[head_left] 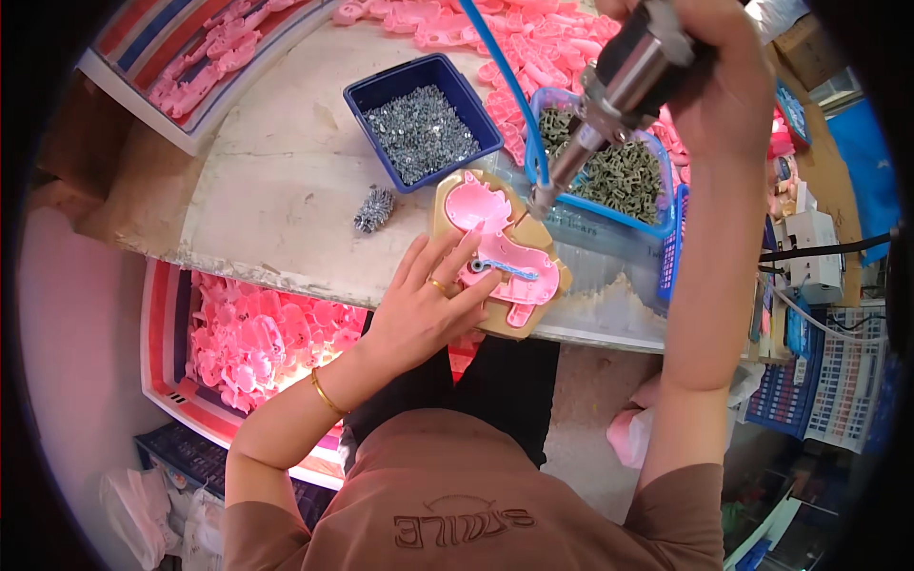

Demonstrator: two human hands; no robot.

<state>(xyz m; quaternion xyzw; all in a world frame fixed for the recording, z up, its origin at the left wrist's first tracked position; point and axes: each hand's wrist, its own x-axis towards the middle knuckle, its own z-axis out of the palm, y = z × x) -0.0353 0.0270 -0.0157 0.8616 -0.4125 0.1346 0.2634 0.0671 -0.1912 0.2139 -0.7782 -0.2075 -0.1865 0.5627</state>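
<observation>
A pink plastic half-shell (pixel 526 259) lies in a tan holder (pixel 441 217) near the table's front edge. Inside the shell are a small dark ring and a light-blue strip. My left hand (pixel 428 295), fingers spread, reaches over the shell, its fingertips by the ring. Gripped in my right hand (pixel 733 90) is a power screwdriver (pixel 624 86), tilted with its tip down to the left, just above the holder's right side. Whether the tip touches anything is too small to tell.
Behind the holder stands a dark blue bin (pixel 355 98) of small screws, with a screw-covered clump (pixel 374 209) beside it. A light-blue basket (pixel 609 218) holds grey-green clips. A blue hose (pixel 503 67) hangs across. Pink parts fill a box (pixel 157 357) at lower left and heap behind.
</observation>
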